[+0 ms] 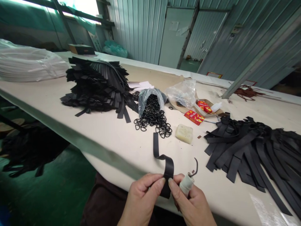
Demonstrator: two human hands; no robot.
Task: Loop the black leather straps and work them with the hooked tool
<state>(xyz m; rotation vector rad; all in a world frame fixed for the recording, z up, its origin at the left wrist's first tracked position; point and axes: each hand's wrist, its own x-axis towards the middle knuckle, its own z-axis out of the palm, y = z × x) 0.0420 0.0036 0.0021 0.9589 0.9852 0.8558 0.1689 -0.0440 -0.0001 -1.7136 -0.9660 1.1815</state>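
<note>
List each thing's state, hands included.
Left hand: pinching black strap
Right hand: pinching black strap, holding hooked tool
Black strap: curved, near end held
Hooked tool: held, hook exposed
Ring bag: open, rings spilling out
Left strap pile: stacked
Right strap pile: fanned out

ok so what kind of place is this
Probably a small sewing or strap-making workshop: big heaps of flat black webbing strips on a long cream-covered worktable, black metal-looking D-shaped rings spilling from a clear plastic bag, and corrugated metal walls behind.
</note>
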